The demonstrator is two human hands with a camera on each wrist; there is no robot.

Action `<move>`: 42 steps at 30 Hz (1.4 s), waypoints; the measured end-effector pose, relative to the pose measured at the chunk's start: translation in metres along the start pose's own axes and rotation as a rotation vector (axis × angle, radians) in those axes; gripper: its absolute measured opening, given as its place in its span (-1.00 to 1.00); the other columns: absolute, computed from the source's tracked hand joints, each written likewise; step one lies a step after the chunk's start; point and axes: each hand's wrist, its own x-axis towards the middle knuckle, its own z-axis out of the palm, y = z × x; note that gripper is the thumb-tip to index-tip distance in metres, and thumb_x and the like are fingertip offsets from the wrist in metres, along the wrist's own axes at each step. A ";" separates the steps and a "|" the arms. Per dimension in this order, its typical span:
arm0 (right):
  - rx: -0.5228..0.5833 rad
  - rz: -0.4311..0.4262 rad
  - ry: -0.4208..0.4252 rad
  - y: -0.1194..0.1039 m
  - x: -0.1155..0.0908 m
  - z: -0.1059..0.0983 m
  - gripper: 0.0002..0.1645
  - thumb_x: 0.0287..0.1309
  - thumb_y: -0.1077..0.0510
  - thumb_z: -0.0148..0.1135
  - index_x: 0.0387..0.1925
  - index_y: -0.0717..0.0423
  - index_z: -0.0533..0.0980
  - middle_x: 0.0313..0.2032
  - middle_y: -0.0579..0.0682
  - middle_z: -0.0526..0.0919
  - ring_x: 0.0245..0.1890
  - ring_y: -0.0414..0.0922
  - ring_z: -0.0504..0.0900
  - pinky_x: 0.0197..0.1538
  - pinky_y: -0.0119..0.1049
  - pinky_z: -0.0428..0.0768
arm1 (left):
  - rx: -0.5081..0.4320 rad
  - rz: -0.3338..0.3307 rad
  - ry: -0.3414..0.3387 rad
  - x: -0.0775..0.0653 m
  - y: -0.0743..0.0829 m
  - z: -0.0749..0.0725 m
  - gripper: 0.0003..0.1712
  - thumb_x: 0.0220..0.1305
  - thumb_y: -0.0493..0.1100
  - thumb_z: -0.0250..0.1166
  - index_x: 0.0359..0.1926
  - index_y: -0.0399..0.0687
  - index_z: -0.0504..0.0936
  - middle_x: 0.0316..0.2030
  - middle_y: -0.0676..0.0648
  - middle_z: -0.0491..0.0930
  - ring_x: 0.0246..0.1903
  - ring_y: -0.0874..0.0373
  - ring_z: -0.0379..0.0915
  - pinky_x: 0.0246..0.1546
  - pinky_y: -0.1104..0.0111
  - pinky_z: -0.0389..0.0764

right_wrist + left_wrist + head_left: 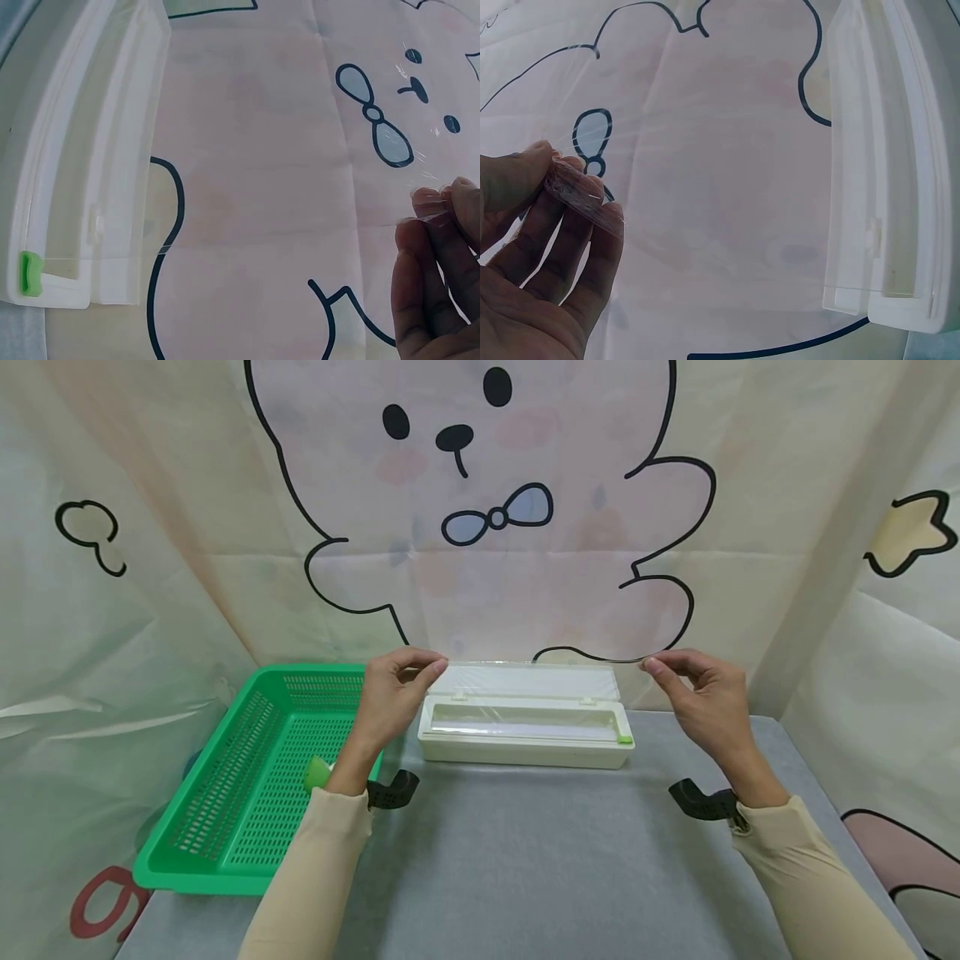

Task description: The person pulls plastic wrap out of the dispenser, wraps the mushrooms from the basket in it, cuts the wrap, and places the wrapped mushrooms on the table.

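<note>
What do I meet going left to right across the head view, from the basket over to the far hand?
Green basket → left hand → white film dispenser → right hand.

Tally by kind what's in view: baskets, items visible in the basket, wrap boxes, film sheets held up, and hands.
Basket: 1
Green item in it, partly hidden: 1
Wrap box: 1
Film sheet, pinched at both ends: 1
Hands: 2 (left hand, right hand)
Total: 6
</note>
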 end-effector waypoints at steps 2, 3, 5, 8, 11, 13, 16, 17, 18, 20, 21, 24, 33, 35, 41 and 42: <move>0.009 -0.005 0.004 -0.002 0.000 0.000 -0.91 0.25 0.35 0.37 -0.21 0.31 0.71 -0.28 0.01 0.77 -0.26 -0.35 0.61 -0.20 -0.53 0.45 | -0.003 -0.001 0.002 0.000 0.001 -0.001 -0.84 0.37 -0.26 0.36 -0.15 -0.30 0.76 -0.20 -0.17 0.72 -0.14 0.01 0.67 -0.09 0.18 0.68; 0.014 -0.008 0.005 -0.003 0.000 -0.001 -0.91 0.26 0.35 0.36 -0.22 0.31 0.71 -0.28 0.00 0.77 -0.26 -0.35 0.61 -0.18 -0.53 0.46 | -0.005 -0.001 0.003 0.000 0.002 -0.001 -0.84 0.37 -0.26 0.36 -0.15 -0.30 0.76 -0.21 -0.16 0.72 -0.14 0.02 0.67 -0.09 0.18 0.68; 0.026 -0.015 0.006 -0.005 0.001 -0.001 -0.91 0.26 0.36 0.36 -0.22 0.32 0.71 -0.29 0.00 0.77 -0.25 -0.34 0.62 -0.15 -0.53 0.47 | -0.005 0.001 0.004 0.000 0.003 -0.002 -0.85 0.37 -0.26 0.36 -0.16 -0.29 0.76 -0.21 -0.16 0.72 -0.14 0.03 0.67 -0.09 0.17 0.68; 0.032 -0.026 0.004 -0.008 0.001 -0.003 -0.91 0.27 0.36 0.35 -0.23 0.34 0.70 -0.28 0.00 0.77 -0.25 -0.32 0.63 -0.13 -0.53 0.48 | -0.006 0.011 0.008 0.000 0.005 -0.003 -0.86 0.37 -0.27 0.36 -0.16 -0.29 0.76 -0.21 -0.17 0.72 -0.13 0.02 0.66 -0.10 0.17 0.68; 0.030 -0.034 0.004 -0.010 0.001 -0.004 -0.90 0.27 0.35 0.35 -0.22 0.36 0.69 -0.27 0.01 0.77 -0.25 -0.32 0.63 -0.12 -0.54 0.49 | -0.007 0.019 0.011 0.000 0.007 -0.003 -0.86 0.37 -0.27 0.36 -0.16 -0.29 0.76 -0.21 -0.18 0.72 -0.13 0.02 0.65 -0.10 0.19 0.68; 0.030 -0.042 0.006 -0.011 0.001 -0.004 -0.90 0.27 0.36 0.34 -0.23 0.37 0.69 -0.27 0.03 0.77 -0.25 -0.31 0.63 -0.11 -0.54 0.50 | -0.008 0.023 0.014 0.000 0.009 -0.003 -0.86 0.37 -0.27 0.35 -0.16 -0.29 0.76 -0.21 -0.18 0.72 -0.13 0.02 0.65 -0.10 0.20 0.68; 0.037 -0.061 0.009 -0.012 0.002 -0.005 -0.91 0.27 0.38 0.33 -0.23 0.39 0.69 -0.27 0.07 0.77 -0.26 -0.30 0.64 -0.10 -0.54 0.51 | -0.012 0.022 0.018 0.001 0.010 -0.004 -0.87 0.37 -0.28 0.35 -0.16 -0.28 0.76 -0.21 -0.17 0.71 -0.13 0.03 0.65 -0.10 0.22 0.67; 0.042 -0.068 0.010 -0.012 0.002 -0.005 -0.91 0.27 0.39 0.33 -0.23 0.39 0.68 -0.28 0.07 0.77 -0.26 -0.30 0.65 -0.11 -0.54 0.52 | -0.013 0.024 0.019 0.001 0.011 -0.004 -0.87 0.37 -0.28 0.35 -0.16 -0.28 0.76 -0.21 -0.17 0.71 -0.13 0.03 0.65 -0.10 0.22 0.67; 0.047 -0.073 0.010 -0.013 0.003 -0.006 -0.91 0.27 0.39 0.33 -0.24 0.40 0.68 -0.28 0.06 0.77 -0.26 -0.29 0.65 -0.11 -0.54 0.52 | -0.013 0.024 0.020 0.001 0.011 -0.004 -0.87 0.37 -0.29 0.35 -0.16 -0.29 0.76 -0.21 -0.17 0.71 -0.14 0.02 0.65 -0.10 0.23 0.67; 0.058 -0.075 0.011 -0.014 0.003 -0.006 -0.91 0.27 0.40 0.32 -0.23 0.41 0.68 -0.28 0.02 0.77 -0.26 -0.29 0.65 -0.12 -0.54 0.52 | -0.015 0.025 0.020 0.001 0.012 -0.005 -0.87 0.37 -0.30 0.35 -0.16 -0.29 0.76 -0.21 -0.18 0.71 -0.14 0.01 0.66 -0.10 0.24 0.67; 0.064 -0.074 0.011 -0.015 0.003 -0.007 -0.91 0.27 0.41 0.32 -0.23 0.41 0.68 -0.28 -0.01 0.77 -0.26 -0.29 0.65 -0.11 -0.54 0.52 | -0.013 0.027 0.020 0.001 0.013 -0.005 -0.87 0.37 -0.30 0.35 -0.16 -0.30 0.75 -0.21 -0.18 0.71 -0.14 0.01 0.66 -0.10 0.25 0.67; 0.075 -0.069 0.011 -0.017 0.003 -0.008 -0.90 0.27 0.41 0.32 -0.22 0.42 0.67 -0.28 -0.11 0.77 -0.24 -0.29 0.65 -0.09 -0.54 0.52 | -0.008 0.032 0.023 0.001 0.015 -0.005 -0.87 0.37 -0.31 0.35 -0.16 -0.31 0.75 -0.21 -0.18 0.71 -0.14 0.00 0.66 -0.11 0.31 0.67; 0.102 -0.111 0.023 -0.021 0.005 -0.011 -0.90 0.24 0.47 0.31 -0.22 0.46 0.66 -0.27 -0.30 0.72 -0.23 -0.28 0.66 -0.05 -0.55 0.54 | -0.005 0.045 0.035 0.001 0.021 -0.007 -0.87 0.37 -0.31 0.34 -0.16 -0.31 0.75 -0.22 -0.16 0.71 -0.16 0.05 0.66 -0.09 0.38 0.65; 0.120 -0.117 0.026 -0.022 0.005 -0.011 -0.90 0.24 0.48 0.30 -0.22 0.48 0.66 -0.28 -0.28 0.73 -0.23 -0.27 0.67 -0.06 -0.55 0.55 | -0.008 0.050 0.038 0.002 0.021 -0.008 -0.88 0.37 -0.31 0.35 -0.17 -0.30 0.75 -0.22 -0.15 0.71 -0.17 0.07 0.65 -0.09 0.37 0.65; 0.137 -0.139 0.032 -0.024 0.007 -0.014 -0.90 0.21 0.52 0.29 -0.23 0.49 0.66 -0.28 -0.23 0.74 -0.23 -0.26 0.67 -0.07 -0.55 0.55 | -0.019 0.078 0.046 0.003 0.024 -0.009 -0.90 0.35 -0.33 0.35 -0.19 -0.31 0.75 -0.24 -0.15 0.72 -0.18 0.10 0.65 -0.08 0.33 0.66; 0.135 -0.143 0.032 -0.024 0.007 -0.014 -0.90 0.20 0.53 0.29 -0.23 0.49 0.66 -0.28 -0.23 0.74 -0.23 -0.26 0.67 -0.06 -0.55 0.55 | -0.022 0.084 0.048 0.003 0.025 -0.010 -0.90 0.35 -0.34 0.35 -0.19 -0.32 0.75 -0.24 -0.15 0.72 -0.19 0.10 0.65 -0.07 0.33 0.66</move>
